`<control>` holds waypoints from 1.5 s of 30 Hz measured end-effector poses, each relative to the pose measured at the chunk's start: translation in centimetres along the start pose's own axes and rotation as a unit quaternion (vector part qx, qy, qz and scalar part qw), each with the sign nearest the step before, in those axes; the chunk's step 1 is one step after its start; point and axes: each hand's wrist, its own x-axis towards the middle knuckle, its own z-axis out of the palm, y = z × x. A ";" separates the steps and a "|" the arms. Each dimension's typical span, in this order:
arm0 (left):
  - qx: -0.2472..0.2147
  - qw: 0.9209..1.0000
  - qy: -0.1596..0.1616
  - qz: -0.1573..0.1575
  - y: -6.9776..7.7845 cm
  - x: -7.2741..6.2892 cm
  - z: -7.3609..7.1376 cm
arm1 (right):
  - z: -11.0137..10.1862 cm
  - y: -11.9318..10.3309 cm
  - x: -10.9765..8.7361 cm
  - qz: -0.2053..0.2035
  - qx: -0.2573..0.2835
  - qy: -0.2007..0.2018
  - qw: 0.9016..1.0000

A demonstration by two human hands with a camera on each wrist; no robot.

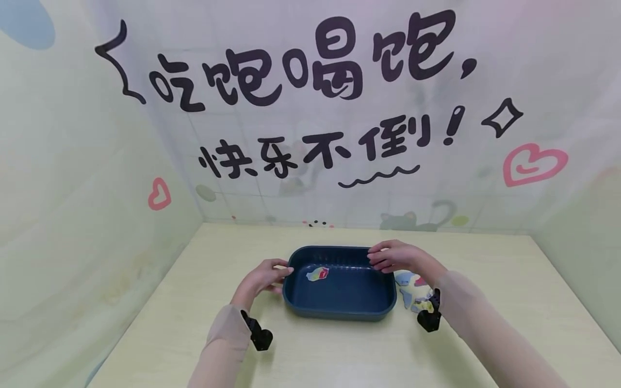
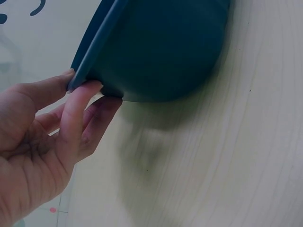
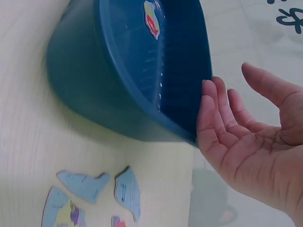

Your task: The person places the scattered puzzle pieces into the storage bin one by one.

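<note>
A dark blue rectangular plastic basin (image 1: 339,310) stands on the table, with one colourful flat puzzle piece (image 1: 317,274) lying inside near its left end. My left hand (image 1: 262,277) pinches the basin's left rim; in the left wrist view the thumb lies on the rim and fingers reach beneath it. At the back right corner is my right hand (image 1: 398,255), its fingers touching the rim and its thumb held away, as the right wrist view shows. Several similar puzzle pieces (image 3: 85,185) lie on the table just right of the basin, partly hidden by my right forearm in the head view.
The pale wood-grain table (image 1: 320,361) runs back to a printed cloth wall (image 1: 301,205) with large black characters. Cloth also hangs along the left and right sides. A black wrist camera (image 1: 259,335) is strapped to each arm.
</note>
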 end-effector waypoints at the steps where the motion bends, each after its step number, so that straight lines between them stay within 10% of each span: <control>1: 0.000 1.000 -0.007 0.007 0.1 -0.1 -0.1 | -0.2 0.1 -0.2 -0.002 -0.004 -0.002 1.000; 45: 0.014 1.000 0.004 -0.004 0.0 0.4 0.2 | -7.6 8.7 -4.2 0.067 -0.072 0.100 0.990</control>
